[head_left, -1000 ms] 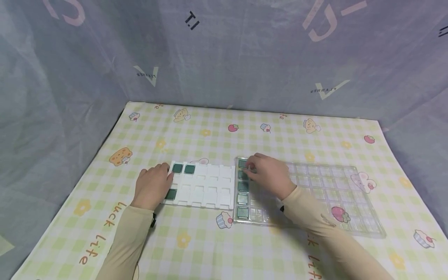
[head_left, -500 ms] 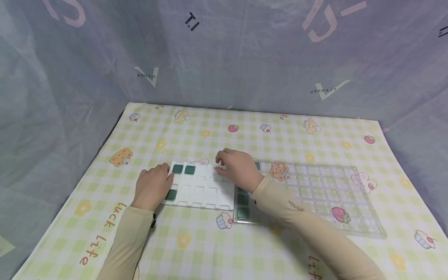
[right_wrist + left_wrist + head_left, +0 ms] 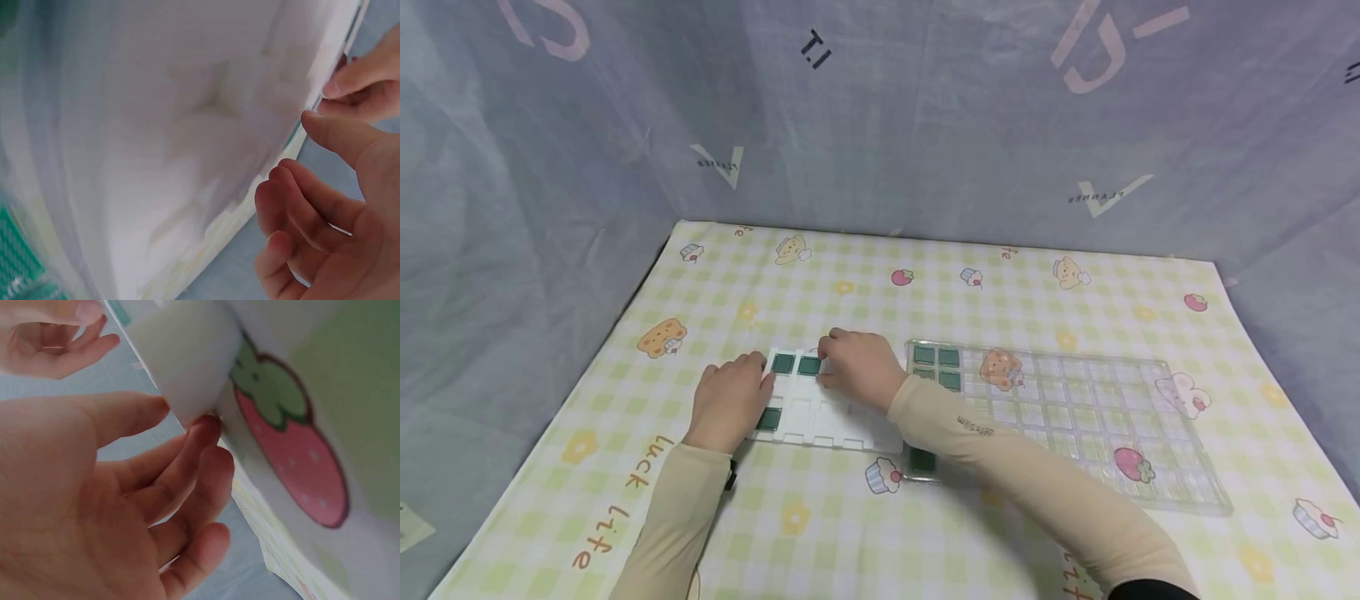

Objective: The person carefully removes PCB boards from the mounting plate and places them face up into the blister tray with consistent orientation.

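Note:
A white compartment tray lies on the table with green square chips sitting in it, one at the far left corner and another at the near left. My left hand holds the tray's left edge between thumb and fingers. Beside a third chip in the far row is my right hand; in the right wrist view its thumb and fingertips stand apart, nothing visible between them. To the right, a transparent gridded tray bears several green chips in its left columns, partly hidden by the right sleeve.
A checked tablecloth with cartoon prints covers the table. Grey-blue cloth hangs behind and at the sides. The right forearm crosses over the near left part of the transparent tray.
My right hand has moved left from the transparent tray to the white tray, uncovering two chips in the transparent tray's second column. The left hand stays at the white tray's edge.

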A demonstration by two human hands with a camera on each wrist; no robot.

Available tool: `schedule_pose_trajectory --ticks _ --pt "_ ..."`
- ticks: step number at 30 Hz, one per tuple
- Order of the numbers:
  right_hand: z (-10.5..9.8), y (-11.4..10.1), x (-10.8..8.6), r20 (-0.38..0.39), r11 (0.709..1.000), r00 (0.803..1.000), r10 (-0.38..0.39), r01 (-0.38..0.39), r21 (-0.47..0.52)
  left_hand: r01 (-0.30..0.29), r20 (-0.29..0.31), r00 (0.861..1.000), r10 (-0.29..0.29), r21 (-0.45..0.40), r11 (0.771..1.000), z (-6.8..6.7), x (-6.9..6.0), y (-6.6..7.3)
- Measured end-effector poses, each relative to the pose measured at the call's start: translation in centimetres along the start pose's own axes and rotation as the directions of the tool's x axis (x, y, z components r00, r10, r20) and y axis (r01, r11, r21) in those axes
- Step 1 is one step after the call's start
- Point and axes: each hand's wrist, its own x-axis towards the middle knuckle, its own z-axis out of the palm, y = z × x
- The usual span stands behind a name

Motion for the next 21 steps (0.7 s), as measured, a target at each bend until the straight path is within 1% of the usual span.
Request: schedule_pose_trajectory --ticks 9,16,21 --pt "0.6 -0.5 0.5 0.007 1.0 1.0 0.003 -0.003 -0.026 -0.012 -0.009 1.0 0.013 0.006 1.0 0.2 -0.1 0.0" --pt "0.6 -1.0 0.8 0.023 0.998 1.0 0.011 -0.01 -0.07 -0.013 -0.014 1.0 0.013 0.016 1.0 0.1 -0.1 0.0" --pt "0.6 -1.2 1.0 0.035 0.996 0.999 0.022 -0.019 -0.082 -0.014 -0.016 1.0 0.014 0.012 1.0 0.0 -0.1 0.0"
